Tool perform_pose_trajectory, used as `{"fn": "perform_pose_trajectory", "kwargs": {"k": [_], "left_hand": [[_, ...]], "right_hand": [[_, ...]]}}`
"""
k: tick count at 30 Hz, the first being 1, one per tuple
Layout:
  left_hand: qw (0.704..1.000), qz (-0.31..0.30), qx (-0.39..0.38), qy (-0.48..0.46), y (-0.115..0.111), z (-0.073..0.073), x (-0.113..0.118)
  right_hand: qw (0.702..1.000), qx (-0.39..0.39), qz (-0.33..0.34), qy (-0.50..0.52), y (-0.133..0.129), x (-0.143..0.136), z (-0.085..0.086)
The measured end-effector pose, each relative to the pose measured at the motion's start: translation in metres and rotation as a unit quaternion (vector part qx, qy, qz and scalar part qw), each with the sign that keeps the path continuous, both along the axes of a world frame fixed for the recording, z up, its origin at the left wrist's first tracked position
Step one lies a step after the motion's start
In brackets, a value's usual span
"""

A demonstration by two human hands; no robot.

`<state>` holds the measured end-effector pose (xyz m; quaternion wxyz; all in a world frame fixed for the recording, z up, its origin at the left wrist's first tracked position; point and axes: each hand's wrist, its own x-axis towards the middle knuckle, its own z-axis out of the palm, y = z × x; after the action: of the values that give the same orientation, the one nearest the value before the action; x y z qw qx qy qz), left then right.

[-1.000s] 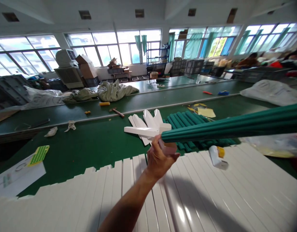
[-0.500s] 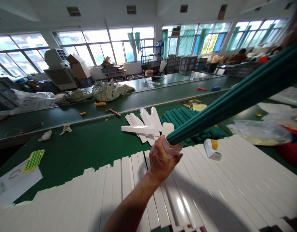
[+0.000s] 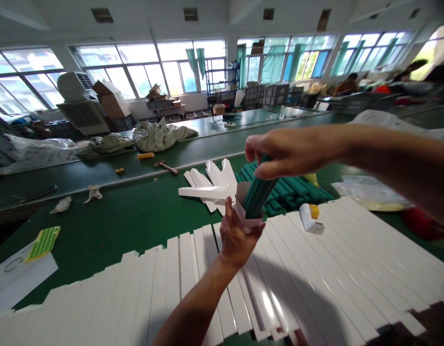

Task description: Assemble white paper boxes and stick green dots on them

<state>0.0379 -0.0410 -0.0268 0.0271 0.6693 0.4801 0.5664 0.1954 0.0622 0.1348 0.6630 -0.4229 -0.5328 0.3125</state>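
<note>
Fingers of my left hand (image 3: 239, 236) are wrapped round the open end of a white box (image 3: 246, 222). A bundle of green rods (image 3: 257, 196) stands tilted in that opening, its lower part hidden inside the box. My right hand (image 3: 274, 153) grips the bundle's upper end from above. Behind them, more green rods (image 3: 297, 192) lie piled on the green table. Several white cardboard pieces (image 3: 207, 186) are fanned out left of the box opening. Long white boxes (image 3: 164, 274) lie side by side across the front.
A white and yellow object (image 3: 311, 218) sits on the white boxes. A hammer (image 3: 168, 168), a yellow piece (image 3: 145, 155) and crumpled sacks (image 3: 160, 135) lie farther back. Green dotted sheet (image 3: 44, 243) at left; plastic bags (image 3: 369, 190) at right. People sit at the far right.
The green rods have gone down into the box and now stick out only a short way. My right hand has come down into view, close above my left hand. The view has shifted slightly.
</note>
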Motion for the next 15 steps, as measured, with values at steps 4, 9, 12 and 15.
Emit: {"fn": "perform_pose_trajectory", "kwargs": {"k": [4, 9, 12, 15], "left_hand": [[1.0, 0.0, 0.012, 0.006, 0.003, 0.001, -0.014], [0.999, 0.034, 0.021, -0.006, 0.009, -0.002, -0.029], [0.999, 0.028, 0.013, -0.013, 0.014, -0.006, -0.032], [1.0, 0.011, 0.013, -0.008, 0.017, -0.01, -0.03]], "right_hand": [[0.95, -0.042, 0.258, -0.169, -0.04, -0.034, 0.017], [0.955, -0.097, 0.244, -0.139, -0.064, -0.052, -0.047], [0.947, -0.152, 0.281, -0.04, -0.067, -0.059, -0.099], [0.942, -0.142, 0.297, 0.068, -0.072, -0.072, -0.13]]}}
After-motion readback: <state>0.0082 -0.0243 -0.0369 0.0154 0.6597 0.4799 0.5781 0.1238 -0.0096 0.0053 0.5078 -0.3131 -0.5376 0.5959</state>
